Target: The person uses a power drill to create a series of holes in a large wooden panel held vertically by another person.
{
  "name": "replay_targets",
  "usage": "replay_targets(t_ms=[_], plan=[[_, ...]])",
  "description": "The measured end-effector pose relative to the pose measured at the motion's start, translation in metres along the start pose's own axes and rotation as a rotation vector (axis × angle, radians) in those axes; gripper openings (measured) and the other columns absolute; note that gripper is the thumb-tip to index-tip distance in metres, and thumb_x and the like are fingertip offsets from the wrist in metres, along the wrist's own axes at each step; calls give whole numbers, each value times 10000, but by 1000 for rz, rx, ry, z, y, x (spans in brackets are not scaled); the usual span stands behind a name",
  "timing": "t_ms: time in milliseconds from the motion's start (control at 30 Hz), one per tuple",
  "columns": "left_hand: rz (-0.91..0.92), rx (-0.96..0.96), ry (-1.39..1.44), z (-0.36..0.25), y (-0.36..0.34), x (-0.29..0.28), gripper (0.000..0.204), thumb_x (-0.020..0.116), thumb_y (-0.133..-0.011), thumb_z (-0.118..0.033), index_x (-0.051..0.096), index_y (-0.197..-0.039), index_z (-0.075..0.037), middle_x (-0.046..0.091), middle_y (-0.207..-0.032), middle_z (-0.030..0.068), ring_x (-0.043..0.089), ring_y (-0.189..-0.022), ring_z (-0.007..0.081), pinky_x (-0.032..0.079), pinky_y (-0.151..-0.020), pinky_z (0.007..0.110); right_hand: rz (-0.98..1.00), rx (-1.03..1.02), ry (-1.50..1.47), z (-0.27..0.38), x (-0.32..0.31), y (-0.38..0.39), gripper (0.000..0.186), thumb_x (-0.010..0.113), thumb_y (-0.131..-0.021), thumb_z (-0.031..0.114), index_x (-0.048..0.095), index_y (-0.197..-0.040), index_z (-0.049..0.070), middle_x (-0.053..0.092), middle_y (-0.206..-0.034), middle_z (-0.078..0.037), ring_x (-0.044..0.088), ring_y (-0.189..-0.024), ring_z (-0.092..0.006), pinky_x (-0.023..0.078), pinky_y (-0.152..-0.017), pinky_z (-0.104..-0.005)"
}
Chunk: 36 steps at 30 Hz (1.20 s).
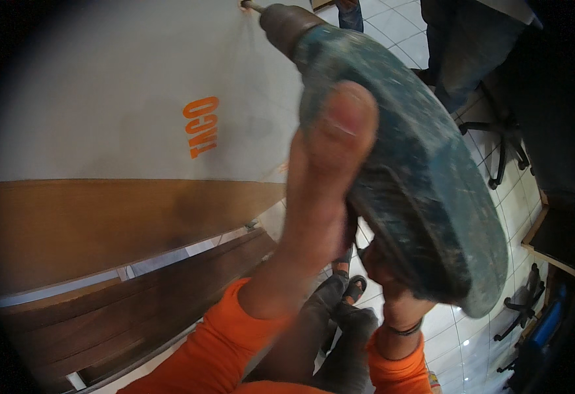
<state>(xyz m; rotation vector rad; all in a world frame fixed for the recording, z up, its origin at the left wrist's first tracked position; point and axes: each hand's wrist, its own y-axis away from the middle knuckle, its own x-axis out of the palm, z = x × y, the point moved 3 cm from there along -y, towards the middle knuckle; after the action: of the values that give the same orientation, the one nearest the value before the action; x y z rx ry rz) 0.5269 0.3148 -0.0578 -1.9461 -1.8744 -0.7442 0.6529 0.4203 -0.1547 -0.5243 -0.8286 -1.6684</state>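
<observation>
A worn, dark green power drill (425, 177) fills the right middle of the head view, its chuck (290, 27) toward the upper left. The thin drill bit (253, 7) meets a small, rough-edged hole in a pale grey-white panel (116, 92). My left hand (323, 171) wraps the drill body behind the chuck, thumb lying along its near side. Lower down, my right hand (396, 289) grips the drill near its rear end; the body of the tool covers most of those fingers.
Orange lettering marks the panel, and a brown wooden strip (103, 220) runs below it. Dark brown boards (136, 295) lie under that. Another person's legs (471, 49) stand at the upper right on white tiles (451, 335). Wheeled chair bases (501, 141) are at the right.
</observation>
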Motion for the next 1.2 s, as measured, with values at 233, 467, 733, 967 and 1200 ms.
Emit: replay_targets(t_ms=[233,467,733,967,1200], plan=[[-30,-109,71,-6,-2,-2,738,530,-865,-677,480,-1205,-23,562,-1077,93,592,-998,193,507,-890,340,166,109,151,-15,-24,-9,425,576,-967,140,476,-1377,95,515,-1366,-95,517,-1206,-215,411,-1027,-350],[-45,-63,32,-10,-1,-7,780,553,-849,-686,452,-1228,-12,548,-1089,105,595,-991,198,518,-883,337,124,-179,437,8,16,-13,356,628,-912,59,546,-1254,3,613,-1174,-120,619,-1002,-232,518,-844,-338],[-42,7,15,5,8,-7,822,566,-836,-695,422,-1244,4,540,-1089,120,613,-954,201,544,-845,327,239,-9,767,3,-5,-18,259,662,-885,94,646,-1141,56,669,-1035,-78,640,-953,-207,502,-829,-332],[-46,-14,28,-7,1,-16,793,520,-849,-710,459,-1218,-10,587,-1072,132,638,-954,201,569,-818,343,265,-402,1246,19,7,-6,331,688,-851,149,648,-1164,45,655,-1178,-107,634,-1061,-235,485,-930,-350],[-49,162,-353,-1,-3,-3,777,468,-866,-719,442,-1264,-51,586,-1124,138,634,-993,205,564,-825,352,154,-145,494,16,-2,-26,352,632,-899,90,565,-1237,14,634,-1170,-93,614,-1045,-195,501,-880,-329]])
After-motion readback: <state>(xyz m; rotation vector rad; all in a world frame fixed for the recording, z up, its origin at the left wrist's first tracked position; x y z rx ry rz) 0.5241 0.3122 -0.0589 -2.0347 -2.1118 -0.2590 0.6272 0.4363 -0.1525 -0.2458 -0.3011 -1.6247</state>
